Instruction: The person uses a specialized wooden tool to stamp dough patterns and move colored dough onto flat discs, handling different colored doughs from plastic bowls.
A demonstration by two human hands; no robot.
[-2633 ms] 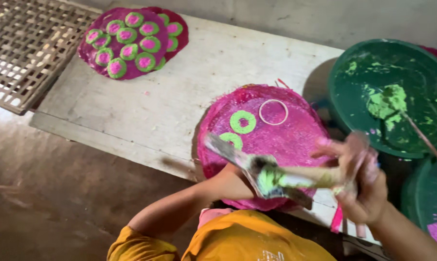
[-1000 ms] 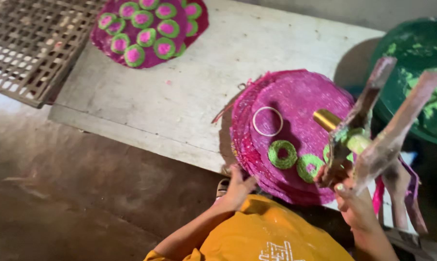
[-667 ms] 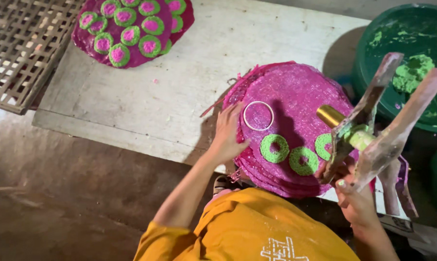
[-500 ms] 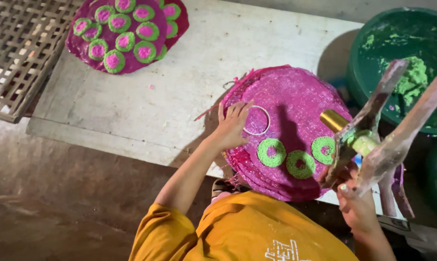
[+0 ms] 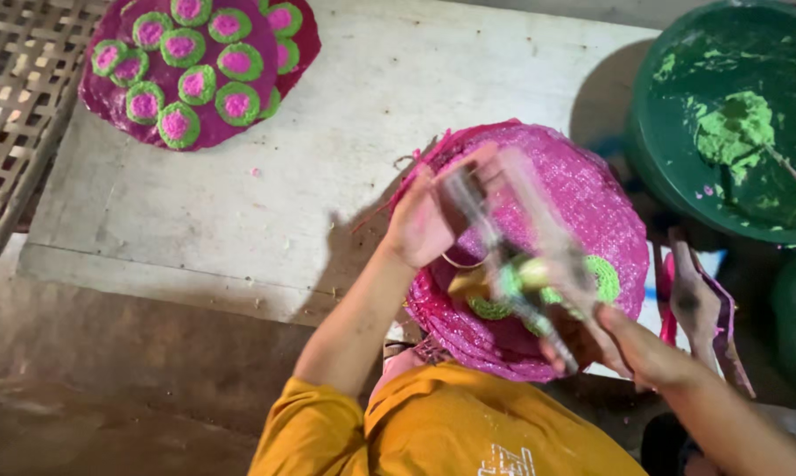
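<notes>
Two flat sticks [image 5: 512, 256] — blurred, slanting up-left from the gripping right hand [image 5: 609, 348] — cross the pink mat [image 5: 583, 189]; the left hand [image 5: 429, 220], fingers spread loose, is nearer their tips.

Soft, dim light falls from above; the left hand [image 5: 429, 220] casts a shadow on the pale board [image 5: 266, 194]. The wooden tongs [image 5: 512, 264] are motion-blurred; the lower-left floor is dark.

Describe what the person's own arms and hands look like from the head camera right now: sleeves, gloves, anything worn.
Both arms are bare from above the elbow down, with short orange-yellow sleeves of a shirt that has a pale print on its front. The left hand and the right hand wear no gloves. No watch or ring can be made out; motion blur hides finer detail.
</notes>
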